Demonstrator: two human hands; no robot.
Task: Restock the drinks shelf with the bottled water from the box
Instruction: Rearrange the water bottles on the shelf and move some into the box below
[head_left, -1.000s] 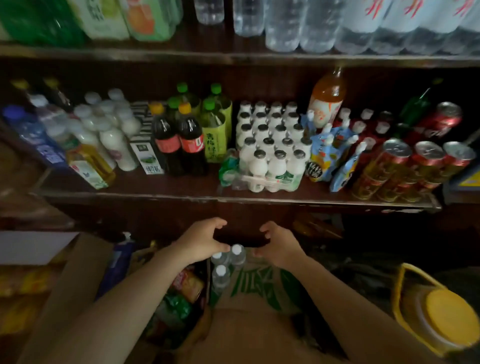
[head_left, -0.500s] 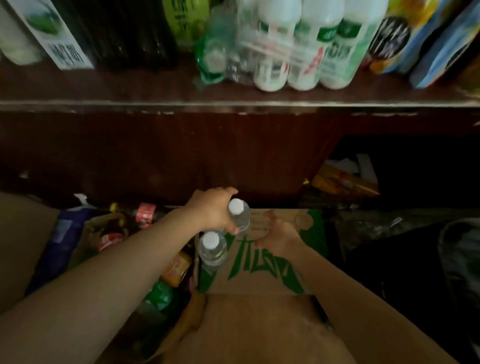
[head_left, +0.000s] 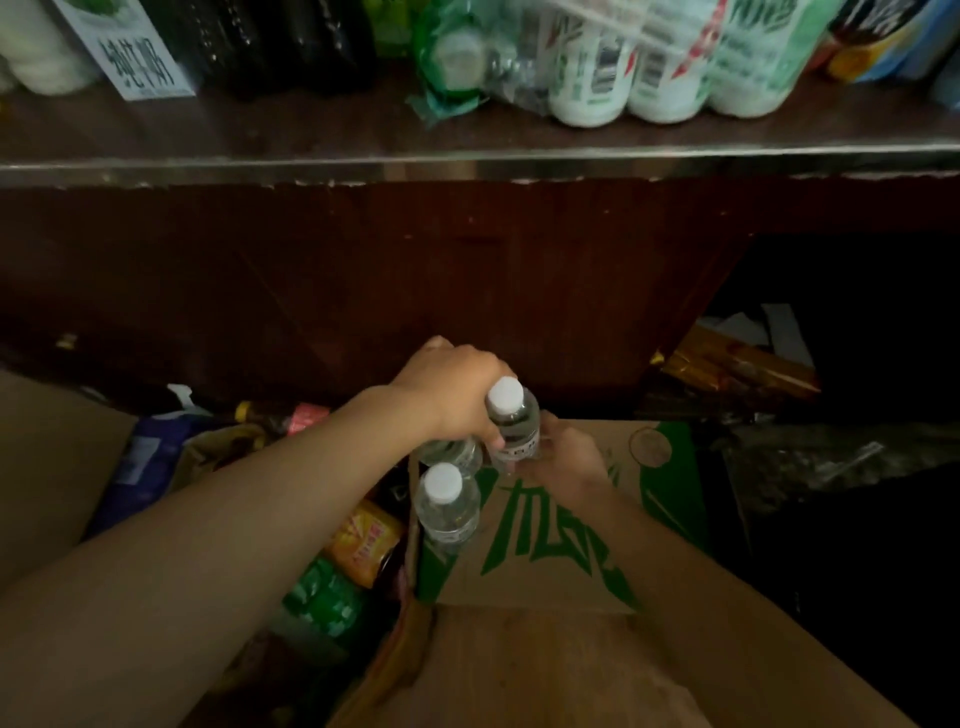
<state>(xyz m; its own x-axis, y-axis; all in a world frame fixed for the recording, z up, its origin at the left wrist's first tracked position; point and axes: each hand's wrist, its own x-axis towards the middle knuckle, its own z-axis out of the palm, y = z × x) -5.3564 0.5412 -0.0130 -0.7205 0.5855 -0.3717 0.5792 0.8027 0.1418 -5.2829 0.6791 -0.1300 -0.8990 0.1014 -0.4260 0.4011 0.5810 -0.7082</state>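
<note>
Clear plastic water bottles coming out of a printed cardboard box

The left hand (head_left: 452, 395) curls its fingers (head_left: 496, 441) around a smooth white-capped water bottle (head_left: 511, 423) above the brown, green-lettered box (head_left: 561, 545); the right hand (head_left: 569, 460) pinches its base. A second bottle (head_left: 447, 506) stands in the box's opening, below the glossy wooden shelf (head_left: 467, 140).

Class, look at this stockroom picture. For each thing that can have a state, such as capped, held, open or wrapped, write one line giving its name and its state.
Raised bottle: capped, upright, held by both hands.
Lower bottle: capped, upright, in the box, not held.
Box: open, flap with green print folded out.
Left hand: grips the raised bottle near its cap.
Right hand: fingers on the raised bottle's lower part.
White bottles: on the shelf, wrapped in torn plastic.
</note>
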